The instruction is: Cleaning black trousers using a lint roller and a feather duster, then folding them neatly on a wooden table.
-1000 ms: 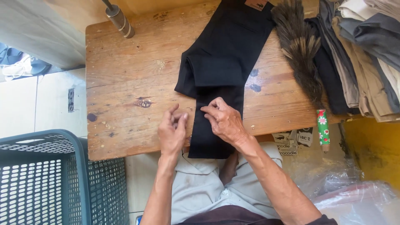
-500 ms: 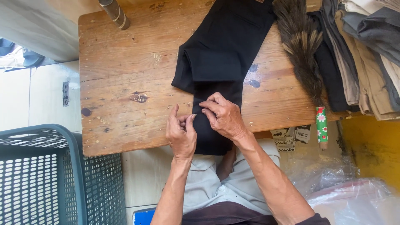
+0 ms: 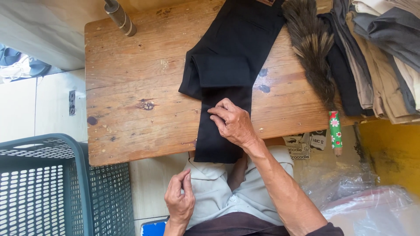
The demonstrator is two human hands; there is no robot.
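The right hand lies on the near leg of the black trousers, fingers bent and fingertips pressing the cloth flat against the wooden table; it pins the fabric and grips nothing. The left hand hangs off the table, near the lap, well apart from the trousers, thumb and fingertips pinched together; whether something tiny sits between them cannot be told.

The step in hand looks like cleaning or checking the leg, with one hand steadying the cloth. The next move calls for the left hand to come to the fabric just left of the pinning fingers.

The trousers run from the table's near edge, where the hem overhangs, to the far edge. A feather duster lies just right of them, folded garments further right, a slotted plastic basket near left.
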